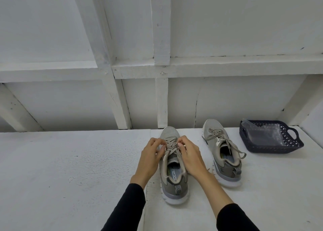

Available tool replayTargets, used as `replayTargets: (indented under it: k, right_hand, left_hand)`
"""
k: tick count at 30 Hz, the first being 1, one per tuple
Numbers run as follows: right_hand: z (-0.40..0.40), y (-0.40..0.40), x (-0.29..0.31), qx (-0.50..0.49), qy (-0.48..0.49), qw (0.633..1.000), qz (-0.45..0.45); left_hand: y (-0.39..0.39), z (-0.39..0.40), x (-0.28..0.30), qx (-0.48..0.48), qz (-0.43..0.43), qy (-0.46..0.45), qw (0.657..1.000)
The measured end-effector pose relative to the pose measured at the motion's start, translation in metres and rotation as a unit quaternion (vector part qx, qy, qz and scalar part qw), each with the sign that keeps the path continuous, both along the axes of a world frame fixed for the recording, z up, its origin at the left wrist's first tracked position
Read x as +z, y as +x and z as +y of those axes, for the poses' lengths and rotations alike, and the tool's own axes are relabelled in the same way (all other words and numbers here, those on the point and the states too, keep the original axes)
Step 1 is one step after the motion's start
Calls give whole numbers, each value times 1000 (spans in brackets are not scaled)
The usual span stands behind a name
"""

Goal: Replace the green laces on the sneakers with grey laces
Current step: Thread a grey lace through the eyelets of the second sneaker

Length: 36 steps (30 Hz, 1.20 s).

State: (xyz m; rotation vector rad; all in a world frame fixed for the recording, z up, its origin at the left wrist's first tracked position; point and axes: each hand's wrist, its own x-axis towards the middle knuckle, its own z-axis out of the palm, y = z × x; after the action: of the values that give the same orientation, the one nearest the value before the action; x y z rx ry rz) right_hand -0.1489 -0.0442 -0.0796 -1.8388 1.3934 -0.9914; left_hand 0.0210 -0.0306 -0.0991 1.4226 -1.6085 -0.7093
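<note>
2 grey sneakers are sitting on the white tabletop point(70, 160), both lying with their long axes running away from the person, toes pointing toward the white panelled wall point(227, 99) and heels toward the person. The near sneaker point(173, 176) is lying straight ahead between the person's forearms; its insole is showing printed letters reading "EMORY FO", the rest being hidden. Both hands are working at its lacing: the left hand point(150, 158) is curling its fingers in on the grey lace point(170, 144) from the left side of the tongue, and the right hand point(189, 156) is pinching the same lace from the right, its palm resting over the shoe's collar. The second sneaker point(221, 153) is standing just to the right, angled slightly so its toe leans left, already threaded with a grey lace whose loose ends are trailing over its right side. Its insole writing is too small to read. Farther right, a dark blue plastic basket point(295, 143) is holding a crumpled clear plastic bag point(262, 134).
</note>
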Motion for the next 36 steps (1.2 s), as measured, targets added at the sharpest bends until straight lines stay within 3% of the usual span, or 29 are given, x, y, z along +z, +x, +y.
replayTargets:
  k: [3,8,18,24,30,33,36]
  right_hand:
    - [-2,0,-1,-10,28,999,-23]
    - [-11,-4,3,-1,77,997,-26]
    - [0,11,-6,-94,-1,995,22]
    - [-11,5,-6,-91,98,991,-25]
    - [-3,9,-2,-114,48,992,7]
    - [1,14,-6,-135,43,990,-16]
    - [-4,11,-8,-124,63,989,-56]
  left_hand:
    - [-2,1,-5,24,-5,-26,999]
    - [5,-6,-6,4,44,16,999]
    - [-13,4,-12,97,-56,-37,993]
    - [-3,-1,-9,52,-9,3,999]
    - [-8,3,-13,92,-39,-31,994]
    - [-15,8,-14,135,-31,-25,990]
    - [-9,5,-11,115,-7,13,993]
